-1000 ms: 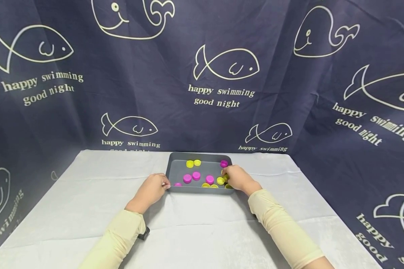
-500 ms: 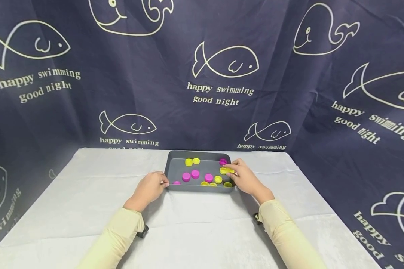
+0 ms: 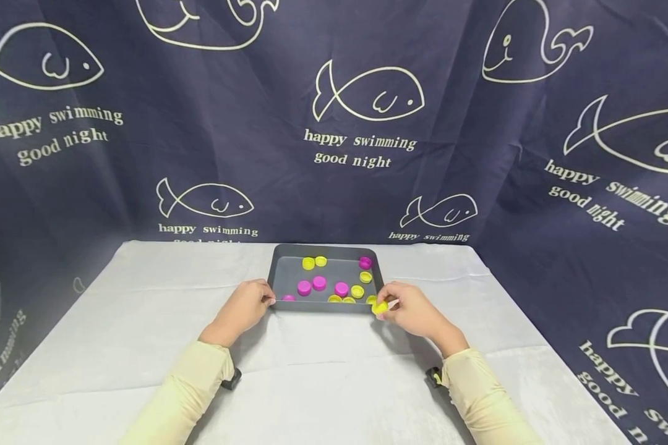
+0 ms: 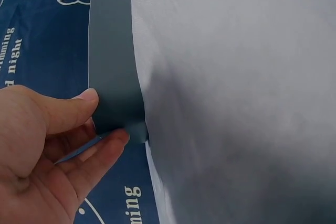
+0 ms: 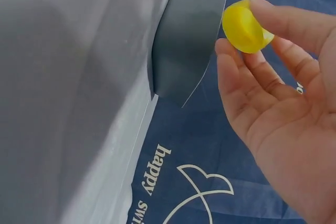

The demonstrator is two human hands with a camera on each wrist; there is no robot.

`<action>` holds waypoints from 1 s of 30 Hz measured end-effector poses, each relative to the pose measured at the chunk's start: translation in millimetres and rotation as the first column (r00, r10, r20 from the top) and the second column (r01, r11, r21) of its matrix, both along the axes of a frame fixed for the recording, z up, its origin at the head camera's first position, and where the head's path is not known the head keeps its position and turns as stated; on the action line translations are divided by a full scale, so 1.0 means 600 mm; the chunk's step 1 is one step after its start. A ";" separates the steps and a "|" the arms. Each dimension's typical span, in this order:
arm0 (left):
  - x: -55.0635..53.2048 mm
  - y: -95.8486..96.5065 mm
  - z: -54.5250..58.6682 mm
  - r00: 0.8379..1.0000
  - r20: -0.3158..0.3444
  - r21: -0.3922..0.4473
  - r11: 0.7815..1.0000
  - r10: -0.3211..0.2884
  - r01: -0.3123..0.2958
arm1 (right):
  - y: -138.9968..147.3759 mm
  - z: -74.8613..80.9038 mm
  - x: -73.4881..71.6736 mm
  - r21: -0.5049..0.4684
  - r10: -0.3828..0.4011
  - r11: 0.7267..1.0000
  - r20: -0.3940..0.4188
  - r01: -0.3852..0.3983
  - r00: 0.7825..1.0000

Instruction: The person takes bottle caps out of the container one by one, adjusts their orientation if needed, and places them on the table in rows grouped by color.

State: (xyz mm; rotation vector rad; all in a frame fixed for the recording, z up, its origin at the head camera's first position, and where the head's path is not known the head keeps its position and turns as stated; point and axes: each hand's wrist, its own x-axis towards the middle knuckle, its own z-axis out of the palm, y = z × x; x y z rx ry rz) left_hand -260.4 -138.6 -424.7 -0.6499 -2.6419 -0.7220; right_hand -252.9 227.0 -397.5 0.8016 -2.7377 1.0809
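Observation:
A dark grey rectangular tray (image 3: 286, 272) holds several yellow bottle caps (image 3: 357, 291) and several magenta bottle caps (image 3: 319, 283), scattered over its floor. My left hand (image 3: 239, 312) grips the tray's near left corner; in the left wrist view its thumb lies on the rim of the tray wall (image 4: 114, 56) and the fingers reach round the corner. My right hand (image 3: 417, 312) pinches one yellow bottle cap (image 5: 243, 29) between thumb and fingers, just outside the tray's near right corner. The near wall partly hides the caps closest to me.
A white cloth (image 3: 323, 377) covers the table under the tray. Dark blue curtains (image 3: 278, 161) printed with fish and lettering hang behind and on both sides. Both forearms have cream sleeves (image 3: 180, 389), with a black wrist device (image 3: 231, 378) showing at the left wrist.
My right hand has picked a yellow cap from the tray's right side and brought it toward me, past the near right corner. The left hand stays on its corner. The head view has tilted slightly down.

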 end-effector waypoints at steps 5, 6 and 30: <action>-0.001 -0.003 0.001 1.000 -0.011 0.007 1.000 -0.015 0.015 | 0.000 0.000 0.004 0.070 0.035 0.997 -0.045 -0.031 0.998; 0.000 -0.004 0.000 1.000 -0.010 0.012 1.000 -0.017 0.018 | 0.000 -0.001 0.005 0.069 0.042 0.997 -0.034 -0.040 0.999; -0.002 -0.003 0.000 1.000 0.002 -0.002 1.000 -0.016 0.016 | 0.000 -0.027 0.010 0.257 0.084 0.962 0.046 -0.093 0.995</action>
